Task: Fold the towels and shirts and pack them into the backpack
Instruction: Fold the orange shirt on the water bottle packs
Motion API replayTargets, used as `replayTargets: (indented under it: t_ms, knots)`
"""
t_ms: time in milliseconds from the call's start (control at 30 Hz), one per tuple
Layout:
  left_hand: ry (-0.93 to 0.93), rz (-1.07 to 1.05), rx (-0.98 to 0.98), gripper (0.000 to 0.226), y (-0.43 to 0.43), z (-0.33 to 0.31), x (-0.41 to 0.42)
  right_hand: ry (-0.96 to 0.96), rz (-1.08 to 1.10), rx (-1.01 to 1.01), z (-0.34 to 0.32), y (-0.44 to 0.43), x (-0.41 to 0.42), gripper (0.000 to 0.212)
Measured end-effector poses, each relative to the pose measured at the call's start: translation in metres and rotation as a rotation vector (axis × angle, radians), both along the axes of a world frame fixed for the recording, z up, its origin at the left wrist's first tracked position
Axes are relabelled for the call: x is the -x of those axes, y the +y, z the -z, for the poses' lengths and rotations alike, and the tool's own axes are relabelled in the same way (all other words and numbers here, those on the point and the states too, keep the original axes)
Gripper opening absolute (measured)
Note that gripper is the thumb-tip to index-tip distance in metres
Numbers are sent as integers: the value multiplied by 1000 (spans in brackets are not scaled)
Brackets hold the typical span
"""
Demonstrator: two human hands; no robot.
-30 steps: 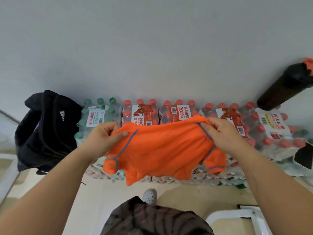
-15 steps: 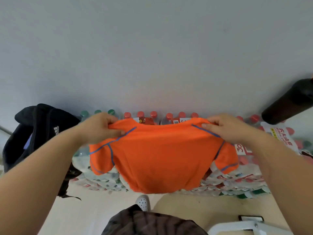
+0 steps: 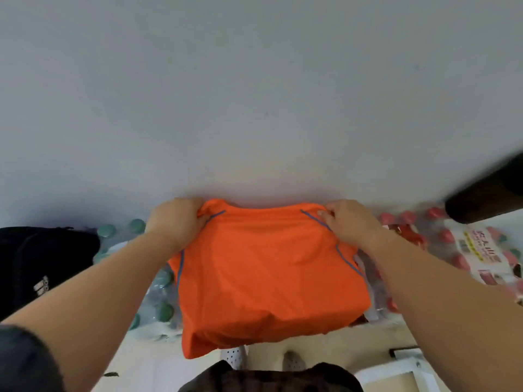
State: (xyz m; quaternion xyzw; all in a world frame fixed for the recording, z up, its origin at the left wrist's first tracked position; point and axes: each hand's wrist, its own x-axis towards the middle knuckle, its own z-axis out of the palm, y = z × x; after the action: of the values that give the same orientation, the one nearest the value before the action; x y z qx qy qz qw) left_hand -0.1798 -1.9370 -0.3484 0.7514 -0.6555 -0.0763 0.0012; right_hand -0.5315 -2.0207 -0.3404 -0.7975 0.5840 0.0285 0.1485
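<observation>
An orange shirt (image 3: 268,275) with thin blue seams is spread over the tops of packed water bottles against the wall. My left hand (image 3: 175,219) grips its left shoulder and my right hand (image 3: 348,222) pinches its right shoulder, both at the far edge near the wall. The shirt's lower hem hangs over the front of the bottle packs. A black backpack (image 3: 36,267) stands at the left, beside the bottles, partly cut off by the frame.
Shrink-wrapped packs of green-capped bottles (image 3: 158,301) lie left of the shirt and red-capped bottles (image 3: 458,256) lie right. A dark blurred object (image 3: 486,193) juts in at the upper right. A white frame (image 3: 402,372) sits at the lower right above my shoes (image 3: 235,355).
Both hands have moved the shirt forward and down from mid-air onto the bottle packs, toward the wall. The sleeves are now tucked out of sight under the body of the shirt.
</observation>
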Motion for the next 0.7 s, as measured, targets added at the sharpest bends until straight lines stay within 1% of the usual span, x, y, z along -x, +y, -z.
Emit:
replayTargets:
  t_ms: [133,233,300,367,433,467,533,600,700]
  knots:
    - [45,-133,6,36,3,27,6,-27,79,53,20,-5,-4,32]
    - [5,-193,73,33,7,36,13,-107,63,35,24,-9,0,34]
    - [-35,-228,143,36,14,36,23,-218,41,-40,23,-8,7,42]
    - [-23,-252,248,43,23,31,40,-266,24,-74,21,-8,19,55]
    - [7,-181,300,55,33,25,65,-268,-9,-88,22,-8,31,71]
    - [23,-119,280,60,37,23,81,-254,-24,-96,24,-8,38,76]
    - [56,17,196,67,41,22,116,-167,-58,-79,25,-9,51,83]
    - [78,133,96,72,39,21,150,-74,-108,-55,25,-12,61,81]
    - [100,274,-39,80,29,26,193,-69,-174,-43,27,-18,68,64]
